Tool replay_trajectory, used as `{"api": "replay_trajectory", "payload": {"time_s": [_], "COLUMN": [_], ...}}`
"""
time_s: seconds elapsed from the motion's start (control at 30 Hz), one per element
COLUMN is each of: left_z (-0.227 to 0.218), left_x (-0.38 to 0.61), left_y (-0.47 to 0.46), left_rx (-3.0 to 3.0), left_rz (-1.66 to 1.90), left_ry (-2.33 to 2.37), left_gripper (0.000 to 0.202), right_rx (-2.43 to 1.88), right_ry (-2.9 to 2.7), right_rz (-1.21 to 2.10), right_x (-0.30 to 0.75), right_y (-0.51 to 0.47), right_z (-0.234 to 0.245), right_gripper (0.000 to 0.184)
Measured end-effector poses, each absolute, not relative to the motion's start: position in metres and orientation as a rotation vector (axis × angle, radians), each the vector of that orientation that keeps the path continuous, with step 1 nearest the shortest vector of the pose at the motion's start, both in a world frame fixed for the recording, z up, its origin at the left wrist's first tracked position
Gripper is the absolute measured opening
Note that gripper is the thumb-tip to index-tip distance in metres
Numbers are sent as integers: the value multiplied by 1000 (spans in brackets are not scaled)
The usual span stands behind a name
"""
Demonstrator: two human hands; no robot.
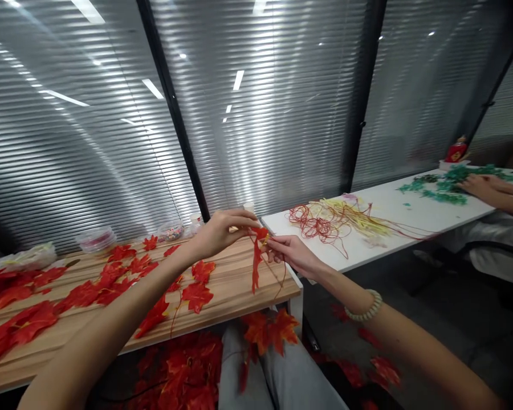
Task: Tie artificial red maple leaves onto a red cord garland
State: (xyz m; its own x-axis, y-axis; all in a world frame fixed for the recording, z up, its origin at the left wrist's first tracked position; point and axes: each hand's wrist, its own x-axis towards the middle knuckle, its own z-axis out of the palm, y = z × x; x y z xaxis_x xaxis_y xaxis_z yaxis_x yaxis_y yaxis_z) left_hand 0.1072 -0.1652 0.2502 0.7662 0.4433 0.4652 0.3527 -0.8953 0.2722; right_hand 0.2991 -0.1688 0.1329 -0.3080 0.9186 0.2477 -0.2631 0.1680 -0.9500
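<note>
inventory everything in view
wooden table: one, brown, left
white table: one, white, right
maple leaves: many, red, wooden table and below
bead tub: one, multicoloured, wooden table
cord: one tangle, red, white table
strands: many, yellow, white table
foliage: several, green, white table
ornament: one, red, behind foliage
blinds: several, grey, background
co-worker's hands: two, bare, at foliage
bracelet: one, pale, right forearm
left hand: one, bare, holding leaf
right hand: one, bare, holding leaf

We see the left hand (221, 230) and right hand (298, 254) pinching near frame centre, forearms (414, 339) slanting from the lower corners.
</note>
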Motion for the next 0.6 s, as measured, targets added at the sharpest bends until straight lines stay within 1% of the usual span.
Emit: {"api": "replay_trajectory", "payload": {"time_s": [0.07, 0.13, 0.27, 0.4, 0.5, 0.6], "left_z": [259, 268, 288, 307, 317, 327], "left_x": [117, 122, 125, 130, 135, 132], "left_y": [-162, -157, -149, -144, -142, -141], "left_rx": [2811, 2788, 2744, 2672, 2599, 2491], "left_rz": [824, 861, 868, 889, 929, 1033], "left_ry": [636, 680, 774, 788, 746, 730], "left_gripper": [17, 16, 17, 18, 19, 22], "right_rx": [-721, -765, -839, -787, -779, -740], "right_ry": [-1477, -1643, -1874, -1962, -2040, -2051], "right_rz": [1327, 1208, 937, 811, 757, 706], "right_x": [303, 312, 330, 327, 311, 297], "right_y": [-173, -175, -172, -165, -159, -155], "right_z": [138, 150, 192, 240, 265, 284], "right_gripper": [31, 32, 46, 33, 20, 20]}}
